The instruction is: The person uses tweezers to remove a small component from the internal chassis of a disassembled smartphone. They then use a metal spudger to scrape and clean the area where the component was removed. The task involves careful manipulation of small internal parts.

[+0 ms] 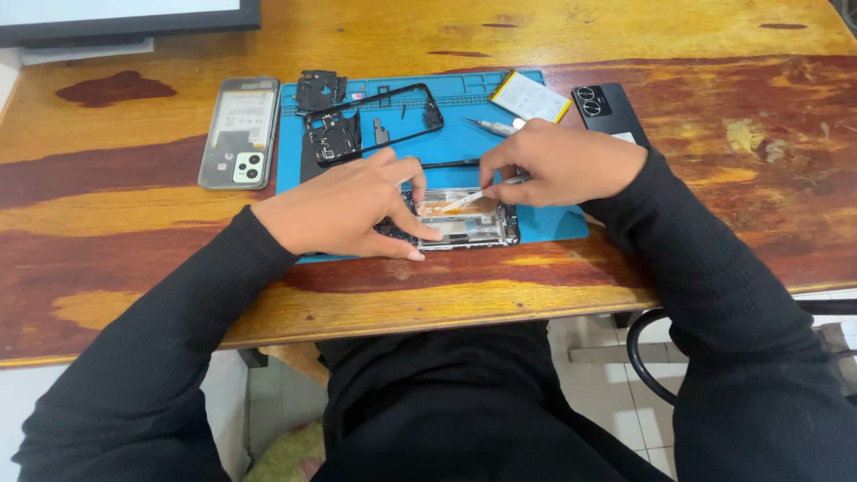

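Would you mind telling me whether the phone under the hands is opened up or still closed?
Open: the phone on the blue mat shows bare internal parts, with no back cover on it.
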